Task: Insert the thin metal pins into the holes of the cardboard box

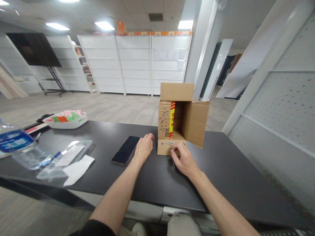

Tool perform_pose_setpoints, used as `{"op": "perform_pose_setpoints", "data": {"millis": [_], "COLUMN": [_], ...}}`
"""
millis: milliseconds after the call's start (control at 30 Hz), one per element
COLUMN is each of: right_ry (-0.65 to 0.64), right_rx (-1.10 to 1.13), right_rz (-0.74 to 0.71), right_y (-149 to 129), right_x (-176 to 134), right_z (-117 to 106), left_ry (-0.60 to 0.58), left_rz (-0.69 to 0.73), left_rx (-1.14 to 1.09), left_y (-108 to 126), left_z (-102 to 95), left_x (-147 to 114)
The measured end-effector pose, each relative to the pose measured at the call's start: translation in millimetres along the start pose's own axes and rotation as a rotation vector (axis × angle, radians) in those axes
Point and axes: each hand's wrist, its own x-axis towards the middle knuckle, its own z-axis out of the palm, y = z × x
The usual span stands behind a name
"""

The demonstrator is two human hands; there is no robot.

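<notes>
On dark table [221, 170], open cardboard box [180, 123] between left hand [143, 148] and right hand [185, 160].

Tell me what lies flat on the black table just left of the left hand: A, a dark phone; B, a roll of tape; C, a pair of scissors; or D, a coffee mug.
A: a dark phone lies flat on the table, right beside the left hand, which rests near the open cardboard box.
</notes>
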Motion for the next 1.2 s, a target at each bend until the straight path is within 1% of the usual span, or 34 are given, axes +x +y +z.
{"op": "perform_pose_setpoints", "data": {"millis": [200, 400, 633, 733, 1000, 1200], "right_ry": [0.100, 0.221, 0.321, 0.339, 0.367, 0.344], "right_rx": [-0.017, -0.027, -0.056, -0.056, -0.063, -0.068], "right_rz": [0.041, 0.098, 0.155, 0.167, 0.127, 0.122], "right_y": [7, 9, 11, 12, 14, 18], "right_x": [0, 1, 1, 1, 4, 5], "right_z": [0, 0, -2, -2, -3, 0], "left_ry": [0.000, -0.003, 0.004, -0.001, 0.001, -0.010], "left_rz": [0.005, -0.001, 0.005, -0.012, -0.004, -0.011], "left_rx": [0.006, -0.001, 0.008, 0.014, -0.004, 0.010], "left_y": [0, 1, 0, 0, -1, 1], "left_z": [-1.0, -1.0, 0.7, 1.0, 1.8, -0.8], "left_x": [0, 0, 0, 0, 1, 1]}}
